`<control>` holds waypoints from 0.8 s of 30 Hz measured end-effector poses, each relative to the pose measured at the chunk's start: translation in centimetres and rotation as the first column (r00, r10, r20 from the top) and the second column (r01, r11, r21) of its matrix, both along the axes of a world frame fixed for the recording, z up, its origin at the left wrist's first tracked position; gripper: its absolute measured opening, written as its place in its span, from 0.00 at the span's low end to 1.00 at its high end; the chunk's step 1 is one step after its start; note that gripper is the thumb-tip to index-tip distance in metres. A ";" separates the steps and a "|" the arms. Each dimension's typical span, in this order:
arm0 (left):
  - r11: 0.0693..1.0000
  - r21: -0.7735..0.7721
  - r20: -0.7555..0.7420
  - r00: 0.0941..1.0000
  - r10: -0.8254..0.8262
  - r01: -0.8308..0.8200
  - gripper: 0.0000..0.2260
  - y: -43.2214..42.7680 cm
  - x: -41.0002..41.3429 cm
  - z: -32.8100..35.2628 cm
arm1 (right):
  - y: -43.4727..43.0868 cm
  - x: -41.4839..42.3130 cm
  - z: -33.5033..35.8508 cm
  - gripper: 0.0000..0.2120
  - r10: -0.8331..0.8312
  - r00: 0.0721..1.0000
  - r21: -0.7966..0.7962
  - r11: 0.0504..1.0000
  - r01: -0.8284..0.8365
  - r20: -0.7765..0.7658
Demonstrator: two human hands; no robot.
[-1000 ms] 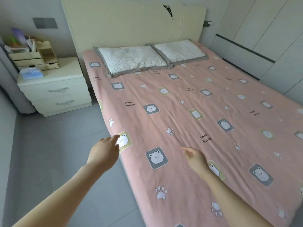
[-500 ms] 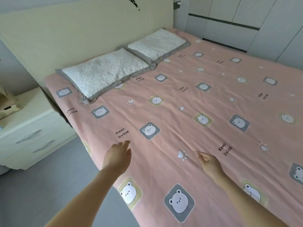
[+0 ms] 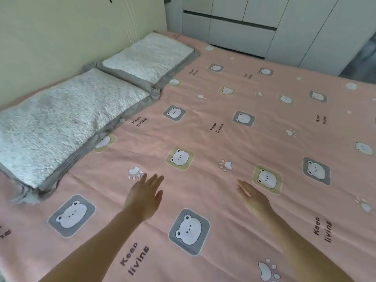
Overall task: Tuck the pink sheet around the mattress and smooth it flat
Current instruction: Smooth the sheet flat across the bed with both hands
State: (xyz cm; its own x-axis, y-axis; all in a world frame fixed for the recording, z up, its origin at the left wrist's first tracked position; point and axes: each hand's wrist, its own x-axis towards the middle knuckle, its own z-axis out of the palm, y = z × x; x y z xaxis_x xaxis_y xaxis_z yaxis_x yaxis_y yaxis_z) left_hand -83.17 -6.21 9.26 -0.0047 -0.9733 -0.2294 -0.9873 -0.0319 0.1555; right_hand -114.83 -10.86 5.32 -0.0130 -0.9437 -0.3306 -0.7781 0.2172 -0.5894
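Note:
The pink sheet [image 3: 234, 143], printed with bear squares, paw prints and "Keep living" text, covers the whole mattress and shows faint creases. My left hand [image 3: 143, 197] reaches out over the sheet's near middle with straight fingers, holding nothing. My right hand [image 3: 253, 197] is stretched forward to its right, fingers straight and close together, just over or on the fabric beside a yellow bear square. Whether either palm presses the sheet I cannot tell.
Two white pillows with grey borders, the near pillow [image 3: 61, 123] and the far pillow [image 3: 148, 55], lie along the cream headboard [image 3: 71, 33] at the left. White wardrobe doors [image 3: 284, 27] stand behind the bed's far side.
The view has swung right and moved in over the bed; the nightstand and floor have left the frame. Both hands have moved from the bed's edge to over the sheet's middle.

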 end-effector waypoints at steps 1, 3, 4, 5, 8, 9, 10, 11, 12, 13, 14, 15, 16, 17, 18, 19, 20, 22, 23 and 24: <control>0.999 0.006 0.006 0.999 -0.038 0.038 0.22 -1.9 0.9 -0.9 | -1.3 0.7 -0.8 0.20 -0.006 1.000 -0.021 1.000 0.006 -0.023; 0.996 0.009 0.011 0.996 -0.086 0.086 0.22 -5.2 2.6 -3.0 | -3.7 2.0 -2.4 0.21 -0.016 0.998 -0.071 0.997 0.012 -0.052; 0.995 0.005 0.013 0.995 -0.100 0.100 0.22 -6.8 3.4 -4.2 | -4.9 2.6 -3.3 0.22 -0.012 0.998 -0.097 0.995 0.006 -0.064; 0.993 -0.002 0.019 0.993 -0.117 0.117 0.23 -8.3 4.2 -5.6 | -6.0 3.0 -4.3 0.23 0.005 0.997 -0.129 0.992 -0.015 -0.081; 0.982 -0.050 0.030 0.983 -0.183 0.184 0.29 -12.7 5.9 -9.9 | -9.6 3.2 -7.5 0.27 0.107 0.984 -0.252 0.958 -0.140 -0.143; 0.975 -0.059 0.038 0.976 -0.213 0.215 0.29 -14.3 6.1 -11.3 | -11.1 3.2 -8.6 0.29 0.141 0.974 -0.278 0.942 -0.187 -0.178; 0.969 -0.080 0.056 0.972 -0.228 0.232 0.27 -16.0 6.2 -12.8 | -12.6 3.3 -9.7 0.31 0.166 0.961 -0.286 0.931 -0.227 -0.222; 0.969 -0.069 0.082 0.969 -0.233 0.239 0.26 -17.5 6.1 -14.0 | -14.0 3.5 -10.9 0.33 0.185 0.945 -0.278 0.925 -0.260 -0.268; 0.970 -0.029 0.105 0.966 -0.238 0.242 0.25 -18.8 5.9 -15.3 | -15.1 3.8 -12.0 0.34 0.204 0.926 -0.259 0.921 -0.292 -0.319; 0.970 -0.006 0.121 0.964 -0.239 0.241 0.26 -19.7 5.7 -16.6 | -15.5 4.2 -13.1 0.34 0.228 0.893 -0.243 0.910 -0.337 -0.387; 0.969 -0.018 0.128 0.962 -0.241 0.245 0.26 -20.1 5.6 -18.1 | -15.2 4.6 -14.3 0.34 0.253 0.846 -0.242 0.884 -0.399 -0.470; 0.969 -0.045 0.120 0.964 -0.238 0.245 0.26 -19.9 5.5 -19.7 | -14.5 4.9 -15.4 0.33 0.277 0.788 -0.231 0.856 -0.462 -0.549; 0.970 -0.063 0.104 0.968 -0.228 0.235 0.27 -19.1 5.3 -21.0 | -13.2 5.2 -16.4 0.30 0.289 0.750 -0.230 0.833 -0.503 -0.595; 0.974 -0.071 0.087 0.974 -0.208 0.214 0.26 -18.0 5.1 -22.0 | -11.9 5.5 -17.1 0.26 0.309 0.732 -0.234 0.811 -0.536 -0.607; 0.978 -0.079 0.065 0.980 -0.190 0.195 0.26 -16.6 4.7 -22.4 | -10.5 5.8 -17.5 0.24 0.330 0.718 -0.249 0.782 -0.572 -0.613; 0.979 -0.090 0.038 0.983 -0.178 0.181 0.26 -15.4 4.3 -22.6 | -9.3 6.0 -17.4 0.23 0.354 0.703 -0.256 0.754 -0.605 -0.616; 0.979 -0.089 0.018 0.983 -0.181 0.181 0.26 -14.4 4.0 -22.4 | -8.2 6.1 -17.1 0.22 0.373 0.690 -0.274 0.721 -0.636 -0.620; 0.976 -0.095 0.001 0.981 -0.195 0.195 0.26 -12.1 4.0 -22.2 | -5.4 6.5 -16.8 0.22 0.414 0.668 -0.297 0.664 -0.686 -0.618; 0.976 -0.102 0.004 0.981 -0.192 0.192 0.25 -10.7 4.3 -22.1 | -3.0 6.9 -17.1 0.22 0.444 0.652 -0.291 0.641 -0.711 -0.615; 0.974 -0.120 0.017 0.981 -0.193 0.193 0.25 -9.0 4.5 -22.0 | 0.1 7.6 -17.6 0.22 0.466 0.628 -0.308 0.592 -0.745 -0.623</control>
State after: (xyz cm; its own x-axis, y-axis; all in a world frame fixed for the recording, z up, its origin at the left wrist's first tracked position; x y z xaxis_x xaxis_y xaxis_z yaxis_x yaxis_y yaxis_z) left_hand -78.63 -15.17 -12.77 -0.1945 -0.9746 -0.1106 -0.9737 0.1783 0.1417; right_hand -107.26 -10.77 -12.28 0.6203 -0.7820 0.0607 -0.7832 -0.6217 -0.0059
